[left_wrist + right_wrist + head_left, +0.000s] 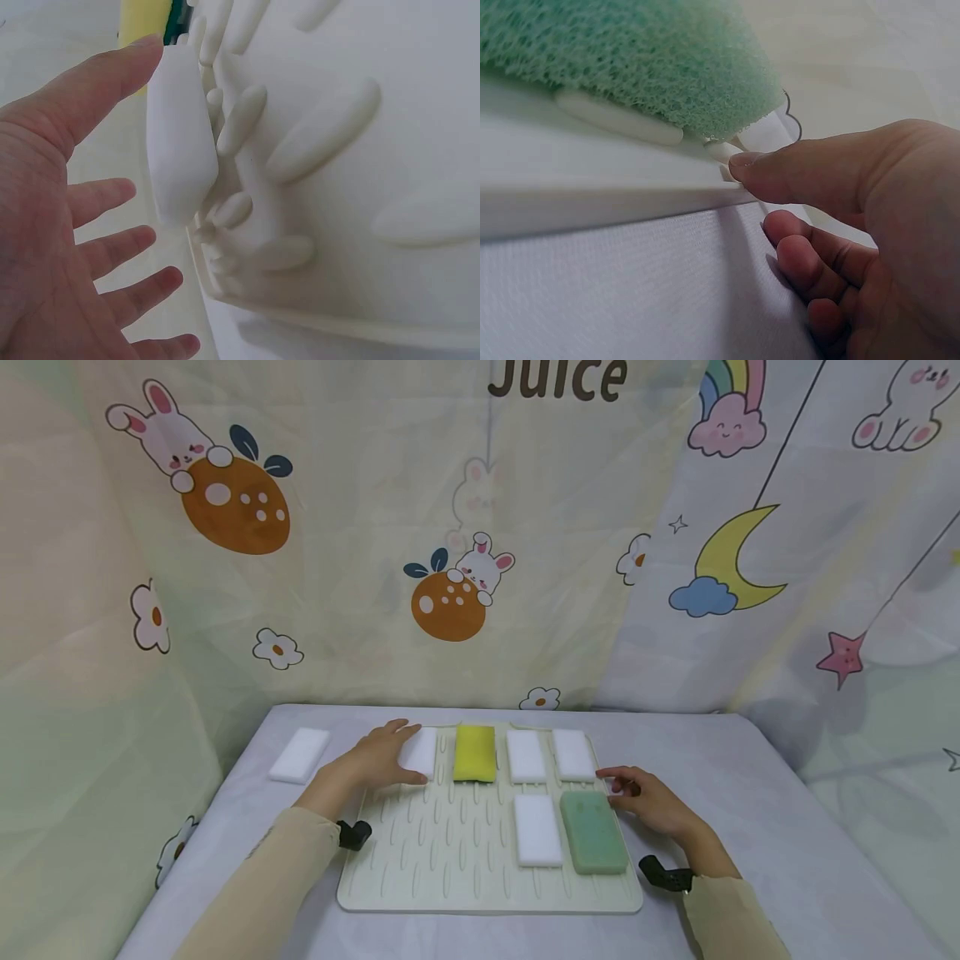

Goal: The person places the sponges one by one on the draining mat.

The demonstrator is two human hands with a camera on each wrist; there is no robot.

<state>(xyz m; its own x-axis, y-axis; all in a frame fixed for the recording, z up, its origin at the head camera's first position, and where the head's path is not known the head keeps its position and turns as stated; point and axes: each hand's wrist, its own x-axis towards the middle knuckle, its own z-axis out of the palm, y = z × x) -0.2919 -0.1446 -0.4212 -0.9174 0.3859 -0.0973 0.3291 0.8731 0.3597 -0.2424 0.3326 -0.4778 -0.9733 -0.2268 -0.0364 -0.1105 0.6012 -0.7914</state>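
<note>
An off-white ridged mat bears several sponges. My left hand is at its far left corner, fingers and thumb spread around a white block sponge. In the left wrist view the thumb reaches the sponge's end, while the other fingers stand apart from it. My right hand is at the mat's right edge, between a white sponge and a porous green sponge. In the right wrist view its thumb tip is right at the mat's rim, below the green sponge, with the other fingers loosely bent.
A yellow sponge with a dark green underside lies in the far row, beside another white sponge. One more white sponge is left of the green one. Off the mat, a white sponge lies at the far left. Behind hangs a printed curtain.
</note>
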